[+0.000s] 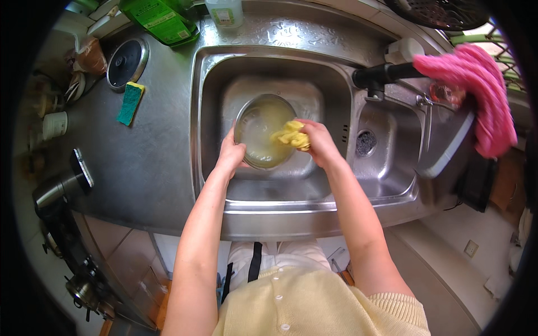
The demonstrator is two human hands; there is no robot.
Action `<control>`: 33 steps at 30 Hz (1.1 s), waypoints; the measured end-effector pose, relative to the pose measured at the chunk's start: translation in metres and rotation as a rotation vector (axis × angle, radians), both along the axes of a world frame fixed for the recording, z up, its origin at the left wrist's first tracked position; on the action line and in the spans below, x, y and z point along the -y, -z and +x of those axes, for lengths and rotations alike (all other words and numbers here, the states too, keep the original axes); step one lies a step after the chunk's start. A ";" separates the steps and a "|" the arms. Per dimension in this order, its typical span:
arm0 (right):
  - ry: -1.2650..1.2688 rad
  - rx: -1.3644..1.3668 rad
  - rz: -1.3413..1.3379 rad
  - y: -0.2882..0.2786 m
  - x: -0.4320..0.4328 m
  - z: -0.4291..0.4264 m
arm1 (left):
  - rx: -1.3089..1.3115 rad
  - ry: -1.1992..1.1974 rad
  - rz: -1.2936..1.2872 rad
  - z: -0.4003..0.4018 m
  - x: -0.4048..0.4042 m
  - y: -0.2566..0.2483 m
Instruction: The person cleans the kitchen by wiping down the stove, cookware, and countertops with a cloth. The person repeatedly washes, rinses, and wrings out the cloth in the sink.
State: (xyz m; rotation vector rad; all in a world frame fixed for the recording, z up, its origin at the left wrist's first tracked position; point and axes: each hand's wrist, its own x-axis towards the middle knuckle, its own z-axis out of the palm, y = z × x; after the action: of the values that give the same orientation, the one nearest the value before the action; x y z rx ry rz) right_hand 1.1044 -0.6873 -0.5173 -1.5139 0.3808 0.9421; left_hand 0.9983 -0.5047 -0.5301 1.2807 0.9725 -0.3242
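A round metal bowl [264,126] with cloudy yellowish liquid in it is in the large stainless steel sink basin [277,189]. My left hand [232,152] grips the bowl's near left rim, thumb on the wall and fingers partly hidden beneath. Bunched in my right hand [321,140] is a wet yellow cloth [293,135], held at the bowl's right edge. Part of the cloth overlaps the rim; whether it touches the liquid I cannot tell.
A smaller basin [388,168] with a drain strainer [366,143] adjoins on the right, below a black faucet [374,80]. A pink cloth [483,96] hangs beyond it. On the left counter lie a green-and-yellow sponge [130,103] and a pot lid [127,63]; a green bottle [162,19] stands behind.
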 end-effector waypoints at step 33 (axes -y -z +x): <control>0.018 -0.055 0.316 -0.090 0.051 -0.026 | 0.723 0.513 0.170 -0.007 0.076 -0.026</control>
State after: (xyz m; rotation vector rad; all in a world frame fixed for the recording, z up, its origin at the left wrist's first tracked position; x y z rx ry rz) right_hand 1.0779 -0.7384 -0.4278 -1.1976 0.2696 0.9816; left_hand 0.9912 -0.5806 -0.5043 1.6317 0.0501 -0.1438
